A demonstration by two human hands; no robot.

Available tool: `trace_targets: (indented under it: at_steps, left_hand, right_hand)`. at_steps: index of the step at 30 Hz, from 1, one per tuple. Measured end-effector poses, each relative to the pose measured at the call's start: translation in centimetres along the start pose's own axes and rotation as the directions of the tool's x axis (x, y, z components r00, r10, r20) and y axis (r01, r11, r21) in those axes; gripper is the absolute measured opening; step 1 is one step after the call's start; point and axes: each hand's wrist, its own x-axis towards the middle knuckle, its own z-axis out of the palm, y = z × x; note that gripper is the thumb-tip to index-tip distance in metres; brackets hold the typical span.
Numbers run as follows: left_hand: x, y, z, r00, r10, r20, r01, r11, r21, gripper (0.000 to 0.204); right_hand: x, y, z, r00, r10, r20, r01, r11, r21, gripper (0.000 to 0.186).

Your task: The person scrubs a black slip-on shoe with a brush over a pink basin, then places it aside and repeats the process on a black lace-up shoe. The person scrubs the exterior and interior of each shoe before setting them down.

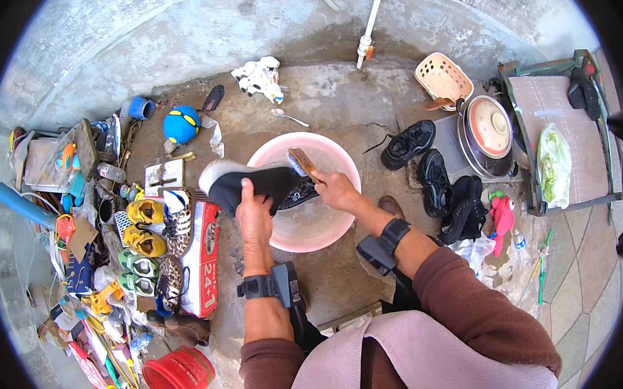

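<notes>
Presently, my left grip (254,217) is grasping a black shoe (260,186) with a pale sole; the shoe is hanging partly over the left rim of the pink basin (352,212). My right grip (338,191) is clasping a wooden brush (304,162) above the basin, bristles facing the shoe; whether they are touching it, I cannot tell. Right of the basin, other dark shoes (435,181) are sitting together. Just beyond it, a spoon (290,117) is lying; beyond and left of the basin, a blue ball (180,125) is resting.
</notes>
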Motion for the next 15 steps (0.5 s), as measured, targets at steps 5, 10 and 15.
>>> trace_targets:
  at_steps: [5,10,15]
  left_hand:
    - [0.3,1.1,0.4,0.952,0.279,-0.124,-0.261,0.955,0.141,0.044]
    - [0.2,1.6,0.7,0.97,0.238,-0.045,-0.243,0.954,-0.176,0.04]
    - [-0.5,2.7,1.1,0.994,0.105,-0.003,-0.101,0.945,-0.312,0.045]
  right_hand:
    - [-0.9,-1.5,-0.8,0.978,-0.168,-0.121,0.197,0.933,0.301,0.043]
    - [-3.4,-3.9,-1.0,0.892,-0.358,-0.274,0.414,0.892,0.181,0.043]
    - [-4.5,-4.6,0.1,0.877,-0.479,-0.04,0.463,0.864,-0.199,0.051]
